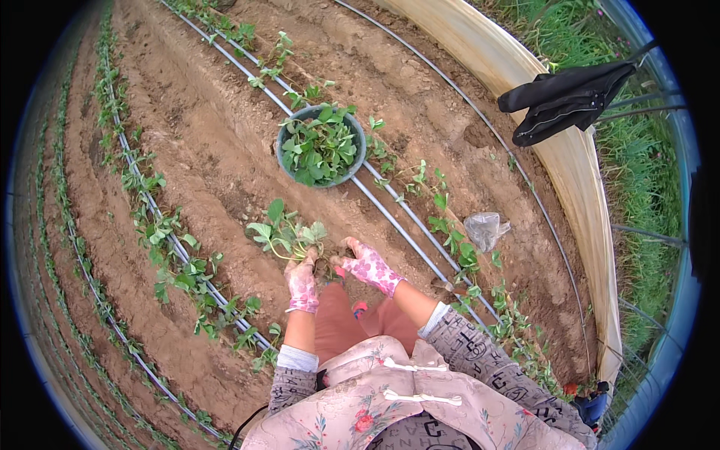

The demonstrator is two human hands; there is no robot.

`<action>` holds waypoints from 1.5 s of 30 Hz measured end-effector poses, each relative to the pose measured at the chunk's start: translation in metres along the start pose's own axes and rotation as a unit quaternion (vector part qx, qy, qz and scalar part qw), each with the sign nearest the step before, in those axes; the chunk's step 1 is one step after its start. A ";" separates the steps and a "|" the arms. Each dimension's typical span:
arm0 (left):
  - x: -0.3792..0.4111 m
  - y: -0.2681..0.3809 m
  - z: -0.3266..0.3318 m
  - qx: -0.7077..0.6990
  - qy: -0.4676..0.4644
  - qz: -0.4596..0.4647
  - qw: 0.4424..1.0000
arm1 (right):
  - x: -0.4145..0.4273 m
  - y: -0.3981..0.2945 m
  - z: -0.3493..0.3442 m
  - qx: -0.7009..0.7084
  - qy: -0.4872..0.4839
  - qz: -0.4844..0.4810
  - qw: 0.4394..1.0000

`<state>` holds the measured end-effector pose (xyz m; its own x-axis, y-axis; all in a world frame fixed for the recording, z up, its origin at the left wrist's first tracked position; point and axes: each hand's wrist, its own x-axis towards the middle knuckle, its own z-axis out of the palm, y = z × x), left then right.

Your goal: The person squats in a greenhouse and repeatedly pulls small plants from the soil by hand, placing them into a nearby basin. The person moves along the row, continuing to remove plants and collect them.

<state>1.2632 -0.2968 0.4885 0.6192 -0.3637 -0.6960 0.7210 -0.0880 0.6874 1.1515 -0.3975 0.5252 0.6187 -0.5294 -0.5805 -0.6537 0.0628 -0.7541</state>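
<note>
My left hand [302, 282], in a pink and white patterned glove, grips a bunch of strawberry plants [287, 233] by the stems near the roots, leaves spreading to the upper left. My right hand [368, 267], in a matching glove, is just to the right of the roots with its thumb and fingers apart; whether its fingertips touch them cannot be told. Beyond both hands, a round dark green bucket [282, 159] full of cut or pulled leafy plants [320, 146] stands over two drip irrigation pipes [388, 216].
Planted rows with drip pipes [149, 197] run along the soil on the left. A crumpled clear plastic bag [485, 230] lies right of the pipes. Plastic sheeting [568, 169] edges the bed, with a black jacket [568, 101] hanging above. Another person [590, 402] is at the lower right.
</note>
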 end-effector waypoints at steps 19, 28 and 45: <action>-0.092 0.125 -0.018 0.037 -0.013 0.197 0.980 | -0.054 -0.093 -0.010 0.285 -0.138 -0.227 0.921; -0.007 0.204 -0.030 0.087 -0.271 0.124 0.950 | 0.003 -0.144 -0.035 0.369 -0.065 -0.100 0.922; 0.025 0.283 0.019 0.390 -0.161 0.310 0.852 | 0.080 -0.213 -0.010 0.410 -0.094 -0.148 0.895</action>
<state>1.4764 -0.3486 0.6692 0.5979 -0.7889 -0.1419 -0.2179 -0.3304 0.9183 1.3360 -0.4616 0.6428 0.8250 -0.4784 -0.3008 0.0425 0.5834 -0.8111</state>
